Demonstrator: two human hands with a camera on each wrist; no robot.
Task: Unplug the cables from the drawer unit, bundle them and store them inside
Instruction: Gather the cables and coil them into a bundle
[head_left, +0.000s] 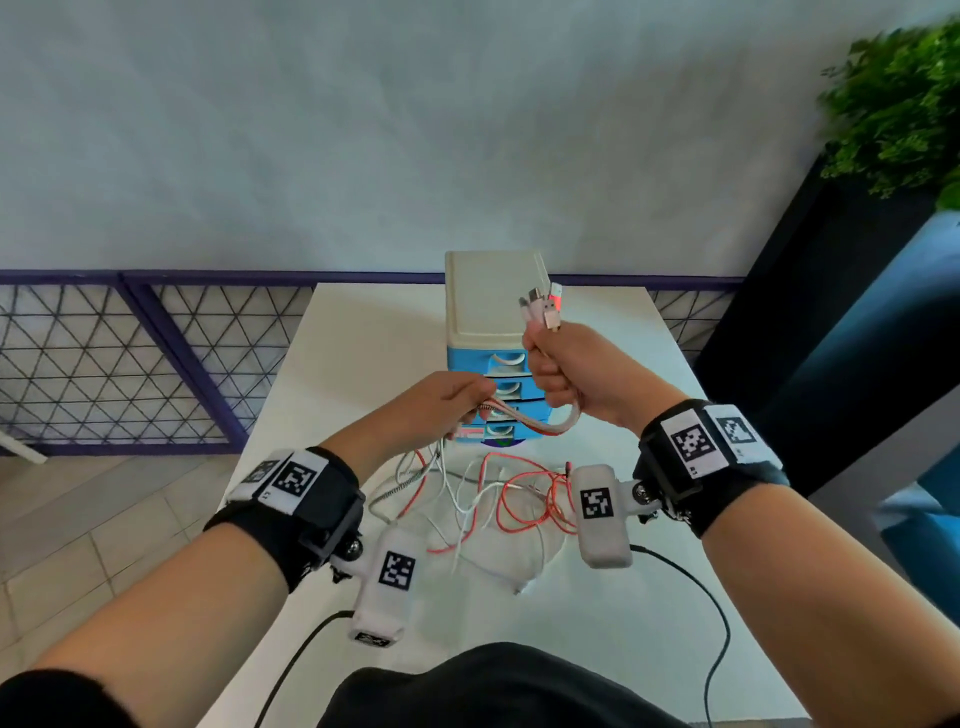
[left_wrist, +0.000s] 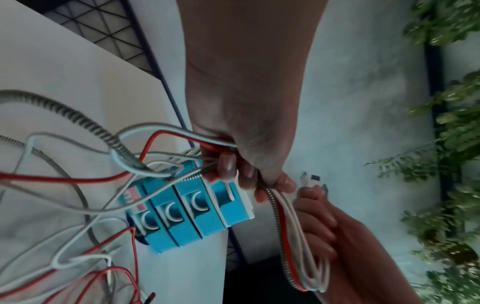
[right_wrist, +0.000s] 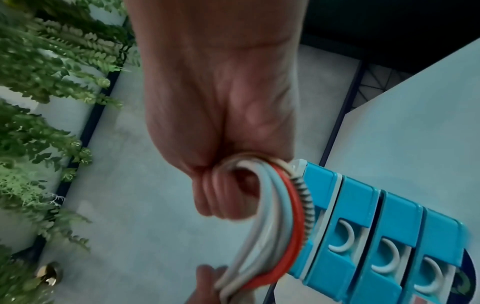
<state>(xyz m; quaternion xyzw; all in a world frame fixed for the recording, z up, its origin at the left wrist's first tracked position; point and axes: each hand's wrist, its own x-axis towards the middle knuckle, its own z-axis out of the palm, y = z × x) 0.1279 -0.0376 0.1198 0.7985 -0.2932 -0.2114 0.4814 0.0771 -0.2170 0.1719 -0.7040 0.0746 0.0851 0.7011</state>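
A pale grey wall stands behind a white rectangular table (head_left: 363, 353), with a dark purple wire-mesh fence (head_left: 130, 364) to one side and blurred green leafy plants (head_left: 898, 104) to the other. On the table sits a small blue plastic drawer unit with a cream lid and white crescent handles (head_left: 488, 301).

The person's right hand (head_left: 566, 369) is a tight fist, fingers curled round a gathered bundle of white, orange-red and metal-sprung charging cables (right_wrist: 278, 222). Several white and pink plug ends (head_left: 543, 306) stick up above its thumb, in front of the unit's lid. Below the little finger the bundle bends in a short loop across to the left hand (head_left: 441, 405).

The left hand's fingers (left_wrist: 228, 166) are curled and pinch the same cables, just in front of the drawer fronts. Beyond its grip, toward the person, the loose lengths fall onto the table in a tangle of white and red loops, between the two wrists. From these views I cannot tell whether any cable is plugged into the unit.

Both wrists wear black bands carrying white camera pods (head_left: 600, 514) with square printed markers.
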